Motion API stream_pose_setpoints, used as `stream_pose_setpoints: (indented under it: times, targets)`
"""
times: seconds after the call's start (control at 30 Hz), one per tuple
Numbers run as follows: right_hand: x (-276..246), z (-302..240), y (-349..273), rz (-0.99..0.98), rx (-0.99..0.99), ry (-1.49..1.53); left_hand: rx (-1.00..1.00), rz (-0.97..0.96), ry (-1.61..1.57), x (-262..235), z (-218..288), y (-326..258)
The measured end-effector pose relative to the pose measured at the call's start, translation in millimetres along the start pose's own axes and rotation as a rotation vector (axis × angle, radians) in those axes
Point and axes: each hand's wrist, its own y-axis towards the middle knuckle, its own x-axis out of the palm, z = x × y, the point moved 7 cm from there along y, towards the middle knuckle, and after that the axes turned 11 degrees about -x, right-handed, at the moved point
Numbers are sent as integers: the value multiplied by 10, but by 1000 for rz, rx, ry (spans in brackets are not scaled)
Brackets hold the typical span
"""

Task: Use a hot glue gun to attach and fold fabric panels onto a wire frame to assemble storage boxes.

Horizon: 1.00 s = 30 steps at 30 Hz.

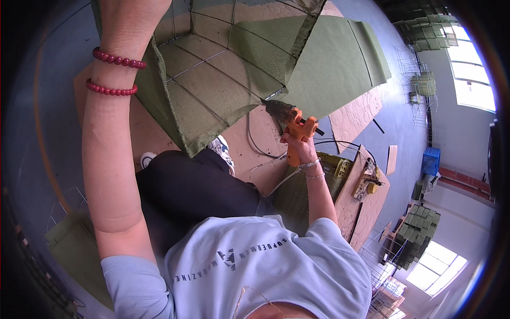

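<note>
My right hand [300,149] is wrapped round the handle of an orange glue gun [297,126]. The gun's dark, smeared nozzle touches or nearly touches a lower corner of a wire-frame box [212,58] covered in thin green fabric. The box stands tilted in front of my knees, and I see its wire grid through the open side. My left hand [135,13] is up at the top edge beside the box's left fabric edge [164,95]. Its fingers are out of the picture, so their grip is hidden.
Green fabric [329,64] lies spread beyond the box, over brown cardboard [356,114]. A yellow-green crate [334,170] sits by my right forearm, with a power strip [367,181] and cables on cardboard beside it. Green bundles [417,231] and a blue crate [431,159] stand farther right.
</note>
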Motion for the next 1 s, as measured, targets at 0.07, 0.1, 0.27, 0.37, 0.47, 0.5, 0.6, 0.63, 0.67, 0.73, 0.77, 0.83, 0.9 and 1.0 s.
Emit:
stream_pose_setpoints:
  times: [0.07,0.1,0.27,0.37,0.47,0.5,0.6,0.63,0.67,0.73,0.77,0.83,0.9,1.0]
  targets:
    - [-15,11,14,35,-27,6,-24,-18,-13,-2,-50,9]
    - [-17,26,21,35,-26,6,-48,-34,-27,8,-90,10]
    - [-35,13,25,15,-31,3,1,25,-7,-8,-130,-15]
    - [-43,13,26,2,-20,1,9,33,-16,-15,-124,-22]
    - [-12,1,4,-38,-6,-43,5,18,-18,-18,-118,-3]
    - [0,-16,-3,-37,-5,-43,3,3,-14,-13,-113,7]
    - [-1,-6,-12,16,-3,-36,-7,4,-4,-14,-117,-4]
    - [-14,14,-13,33,-7,-5,-6,4,-6,-11,-118,-11]
    - [-17,22,-5,47,-12,25,-17,8,-17,-19,-130,-14]
    - [11,8,5,43,-10,10,-26,15,-25,12,-305,4]
    - [42,-1,17,36,-9,-5,-255,-21,-187,121,-745,71]
    - [18,41,27,30,-37,-26,-487,-68,-361,215,-900,31]
    - [27,32,38,20,-66,-50,-46,14,8,-37,-195,-20]
    - [60,0,54,52,-75,-47,-38,24,57,-72,-223,-29]
